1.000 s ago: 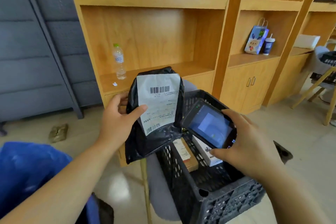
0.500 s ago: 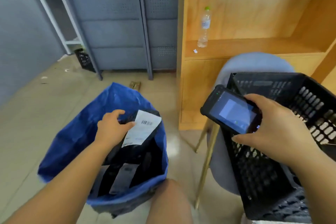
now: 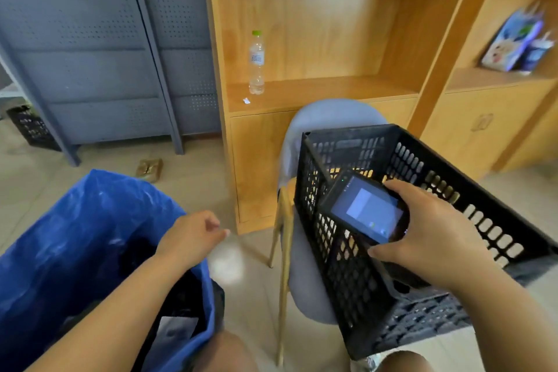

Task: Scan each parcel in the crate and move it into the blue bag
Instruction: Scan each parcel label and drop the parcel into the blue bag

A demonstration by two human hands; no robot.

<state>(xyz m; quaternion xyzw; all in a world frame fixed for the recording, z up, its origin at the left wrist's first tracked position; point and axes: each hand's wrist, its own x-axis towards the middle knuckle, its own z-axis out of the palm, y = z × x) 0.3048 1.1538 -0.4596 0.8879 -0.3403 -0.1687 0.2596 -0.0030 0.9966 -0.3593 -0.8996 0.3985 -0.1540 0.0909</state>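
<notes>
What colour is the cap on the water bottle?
Green; the water bottle cap shows clearly in the head view.

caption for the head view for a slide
Left hand empty over the blue bag; right hand holds the scanner above the crate.

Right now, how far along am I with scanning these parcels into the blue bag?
Done: dark parcels lie in the blue bag. In hand: your left hand is empty above it; your right hand holds the scanner over the crate. Left: the crate's contents are hidden here.
</notes>
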